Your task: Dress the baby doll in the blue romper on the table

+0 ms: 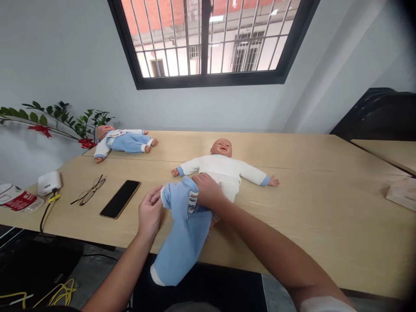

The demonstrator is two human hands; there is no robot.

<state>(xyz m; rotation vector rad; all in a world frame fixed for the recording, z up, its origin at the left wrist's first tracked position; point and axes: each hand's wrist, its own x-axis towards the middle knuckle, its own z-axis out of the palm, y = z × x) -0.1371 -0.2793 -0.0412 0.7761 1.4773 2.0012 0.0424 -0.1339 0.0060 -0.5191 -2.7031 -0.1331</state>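
Light blue doll trousers (183, 234) with white cuffs hang between my hands, over the table's front edge. My left hand (151, 212) pinches the white-edged left side of them. At the upper right edge, my right hand (208, 188) is closed on the fabric, its fingertips partly hidden. Behind the trousers a baby doll (222, 167) lies on its back, arms spread, in a white long-sleeved top with blue cuffs. Its lower body is white, and its legs are largely hidden by the trousers and my right arm.
A second doll (128, 142) in blue trousers lies at the back left of the table (308, 208). A black phone (120, 199), glasses (88, 190), a white device (49, 183) with a cable and a bottle (19, 198) lie at left. A plant (65, 121) stands behind them.
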